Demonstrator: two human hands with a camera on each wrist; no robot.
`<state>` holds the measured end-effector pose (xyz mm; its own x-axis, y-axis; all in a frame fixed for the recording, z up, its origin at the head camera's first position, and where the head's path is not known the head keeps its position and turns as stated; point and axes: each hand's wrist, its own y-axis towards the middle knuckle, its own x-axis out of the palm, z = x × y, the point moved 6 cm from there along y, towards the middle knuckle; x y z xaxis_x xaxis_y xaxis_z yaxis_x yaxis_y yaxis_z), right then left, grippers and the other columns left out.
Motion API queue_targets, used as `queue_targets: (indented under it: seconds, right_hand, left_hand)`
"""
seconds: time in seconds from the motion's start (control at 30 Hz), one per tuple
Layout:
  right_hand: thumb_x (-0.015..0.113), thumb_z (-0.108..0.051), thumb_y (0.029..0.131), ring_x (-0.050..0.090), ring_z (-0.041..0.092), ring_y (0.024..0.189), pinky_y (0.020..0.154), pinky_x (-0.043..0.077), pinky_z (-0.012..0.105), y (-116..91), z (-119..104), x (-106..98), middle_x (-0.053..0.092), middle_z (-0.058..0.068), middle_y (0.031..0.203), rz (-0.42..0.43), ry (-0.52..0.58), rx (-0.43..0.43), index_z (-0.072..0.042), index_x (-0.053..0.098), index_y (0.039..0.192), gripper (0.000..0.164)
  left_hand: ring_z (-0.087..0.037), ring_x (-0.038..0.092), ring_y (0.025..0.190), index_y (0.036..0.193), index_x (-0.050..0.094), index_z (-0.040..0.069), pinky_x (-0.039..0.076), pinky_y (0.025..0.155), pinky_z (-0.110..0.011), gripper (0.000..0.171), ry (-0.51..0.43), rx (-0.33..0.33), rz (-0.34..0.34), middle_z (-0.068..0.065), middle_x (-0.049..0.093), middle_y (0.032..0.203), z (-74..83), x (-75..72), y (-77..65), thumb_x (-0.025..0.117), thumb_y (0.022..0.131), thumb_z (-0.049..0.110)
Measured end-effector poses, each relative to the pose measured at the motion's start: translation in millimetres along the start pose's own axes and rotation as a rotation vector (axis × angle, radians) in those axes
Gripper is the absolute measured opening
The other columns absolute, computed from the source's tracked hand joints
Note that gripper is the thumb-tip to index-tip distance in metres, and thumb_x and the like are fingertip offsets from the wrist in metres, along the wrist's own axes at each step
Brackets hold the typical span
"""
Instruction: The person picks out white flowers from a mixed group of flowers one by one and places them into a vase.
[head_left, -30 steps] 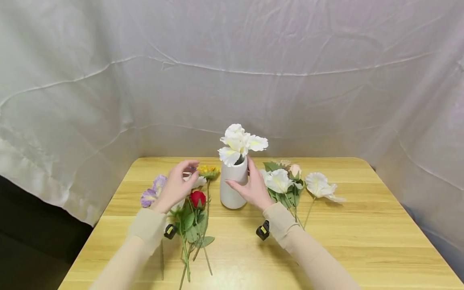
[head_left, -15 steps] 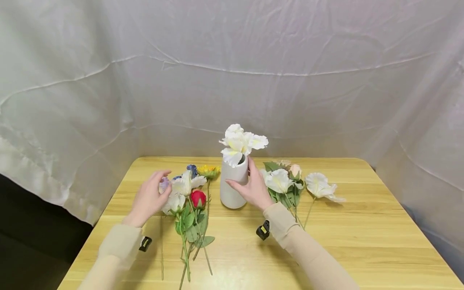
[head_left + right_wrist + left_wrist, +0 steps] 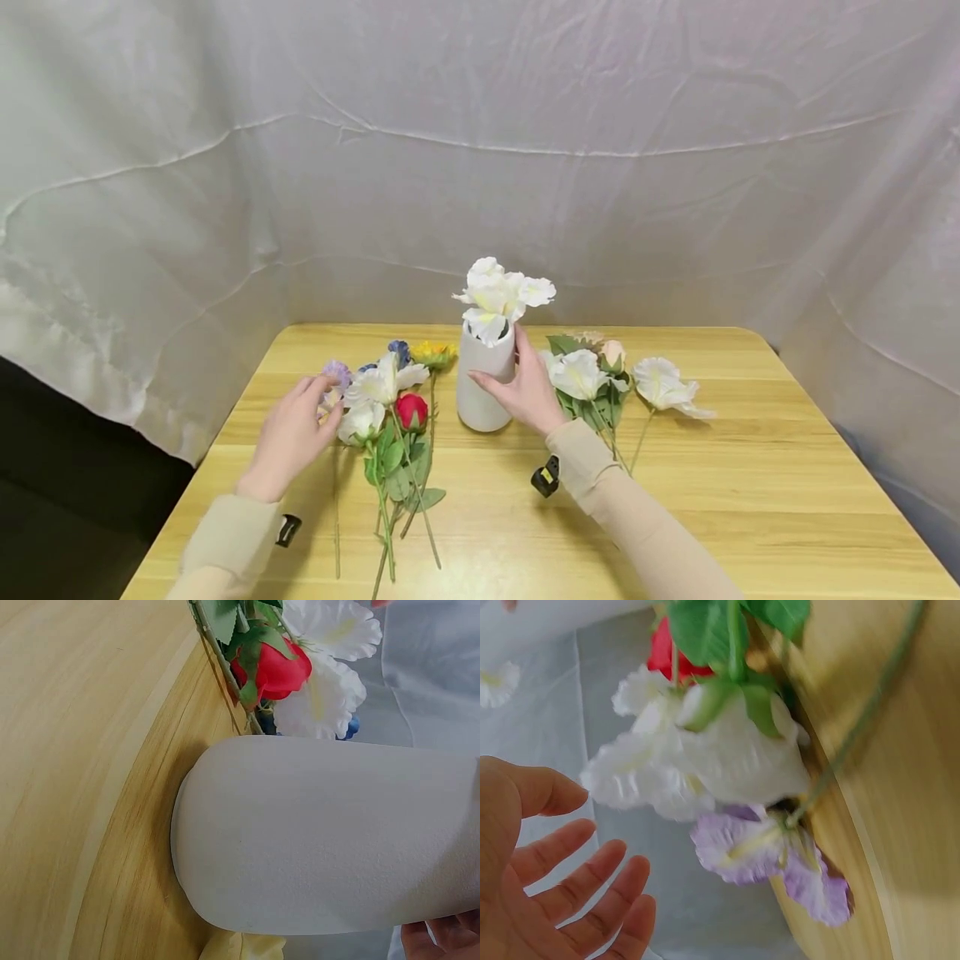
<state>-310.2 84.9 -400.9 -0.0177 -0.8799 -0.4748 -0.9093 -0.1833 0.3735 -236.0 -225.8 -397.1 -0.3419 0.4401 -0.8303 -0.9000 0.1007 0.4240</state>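
My right hand (image 3: 529, 393) holds the white vase (image 3: 486, 400), its thumb across the front and its fingers round the right side. The vase stands upright on the table, and a white iris-like flower (image 3: 491, 293) rises from its mouth. At the left, my left hand (image 3: 291, 433) hovers with spread, slightly bent fingers and holds nothing. Nearest to it lies a purple iris (image 3: 739, 847), partly covered by the hand in the head view. Beside that are a white rose-like bloom (image 3: 742, 754), a white iris (image 3: 384, 381) and a red rose (image 3: 412, 412).
A yellow sunflower (image 3: 433, 356) and a blue flower (image 3: 400, 352) lie behind the left pile. Right of the vase are a white iris (image 3: 577, 375), a pale pink rose (image 3: 612, 355) and another white flower (image 3: 663, 387). A grey curtain (image 3: 480, 167) hangs behind the table (image 3: 712, 517).
My left hand has moved left and toward me, from above the white iris to beside the purple iris. My right hand keeps its hold on the vase.
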Motion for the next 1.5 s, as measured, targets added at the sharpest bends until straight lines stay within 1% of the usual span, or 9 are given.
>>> queue_targets:
  seconds: [0.2, 0.27, 0.37, 0.5, 0.67, 0.83, 1.23, 1.37, 1.5]
  right_hand:
    - [0.084, -0.032, 0.082, 0.06, 0.035, 0.128, 0.108, 0.05, 0.053, 0, 0, -1, 0.056, 0.014, 0.143, 0.008, -0.002, -0.01, -0.011, 0.031, 0.154, 0.092]
    - [0.084, -0.032, 0.082, 0.06, 0.035, 0.128, 0.107, 0.05, 0.053, 0, 1, -1, 0.055, 0.014, 0.143, 0.004, -0.001, -0.007, -0.011, 0.03, 0.155, 0.094]
    - [0.084, -0.032, 0.082, 0.06, 0.036, 0.127, 0.107, 0.051, 0.053, 0, 2, 0, 0.056, 0.015, 0.143, 0.001, -0.001, -0.001, -0.011, 0.028, 0.156, 0.095]
    - [0.084, -0.032, 0.082, 0.06, 0.036, 0.127, 0.107, 0.051, 0.053, -1, 1, 0, 0.056, 0.015, 0.143, 0.006, 0.005, 0.002, -0.011, 0.029, 0.156, 0.095]
    - [0.084, -0.031, 0.083, 0.06, 0.036, 0.127, 0.106, 0.051, 0.053, -1, 1, 0, 0.055, 0.014, 0.143, 0.006, 0.015, 0.001, -0.012, 0.029, 0.156, 0.093]
    - [0.084, -0.033, 0.083, 0.06, 0.036, 0.127, 0.105, 0.052, 0.054, -2, 2, 0, 0.056, 0.014, 0.142, 0.004, 0.03, 0.003, -0.013, 0.028, 0.156, 0.094]
    - [0.083, -0.034, 0.083, 0.062, 0.036, 0.124, 0.1, 0.055, 0.054, -1, 2, 2, 0.057, 0.016, 0.14, -0.007, 0.026, 0.007, -0.011, 0.026, 0.157, 0.097]
    - [0.083, -0.034, 0.083, 0.062, 0.036, 0.124, 0.1, 0.055, 0.054, -1, 2, 2, 0.057, 0.015, 0.14, -0.006, 0.022, 0.007, -0.012, 0.026, 0.158, 0.097]
    - [0.083, -0.034, 0.083, 0.061, 0.036, 0.124, 0.101, 0.054, 0.054, -1, 2, 1, 0.057, 0.015, 0.141, -0.003, 0.024, 0.013, -0.013, 0.026, 0.158, 0.096]
  left_hand:
    - [-0.037, 0.069, 0.094, 0.119, 0.065, -0.001, 0.057, 0.08, -0.053, 0.03, -0.048, 0.026, -0.038, -0.02, 0.071, 0.11, 21.5, 10.6, -1.4, 0.068, 0.091, 0.009]
    - [-0.035, 0.068, 0.093, 0.118, 0.065, 0.0, 0.057, 0.081, -0.052, 0.029, -0.063, 0.017, -0.065, -0.019, 0.071, 0.109, 28.4, 16.2, -2.9, 0.068, 0.091, 0.01]
    - [-0.027, 0.068, 0.084, 0.116, 0.066, 0.002, 0.058, 0.073, -0.042, 0.027, -0.085, 0.001, -0.107, -0.015, 0.071, 0.105, 39.3, 25.7, -5.0, 0.069, 0.091, 0.01]
    - [-0.013, 0.06, 0.071, 0.115, 0.067, 0.005, 0.05, 0.062, -0.027, 0.024, -0.106, -0.017, -0.172, -0.006, 0.071, 0.096, 53.6, 38.7, -8.1, 0.069, 0.092, 0.012]
    - [-0.007, 0.052, 0.064, 0.114, 0.067, 0.008, 0.045, 0.058, -0.024, 0.023, -0.11, -0.057, -0.272, 0.001, 0.068, 0.085, 64.6, 54.8, -13.5, 0.068, 0.093, 0.015]
    - [-0.009, 0.052, 0.065, 0.108, 0.069, 0.008, 0.045, 0.06, -0.027, 0.016, -0.111, -0.08, -0.34, 0.001, 0.065, 0.08, 67.8, 66.3, -16.1, 0.068, 0.094, 0.015]
    - [-0.012, 0.055, 0.066, 0.099, 0.071, 0.009, 0.048, 0.062, -0.031, 0.01, -0.086, -0.126, -0.357, -0.005, 0.071, 0.085, 56.4, 79.1, -17.4, 0.068, 0.093, 0.016]
    - [-0.02, 0.067, 0.077, 0.099, 0.073, 0.008, 0.055, 0.07, -0.039, 0.011, -0.11, -0.138, -0.356, -0.009, 0.076, 0.096, 52.7, 81.1, -16.8, 0.067, 0.094, 0.017]
    - [-0.027, 0.072, 0.09, 0.103, 0.075, 0.007, 0.058, 0.078, -0.044, 0.016, -0.159, -0.156, -0.362, -0.011, 0.077, 0.103, 49.3, 84.2, -15.9, 0.065, 0.096, 0.017]
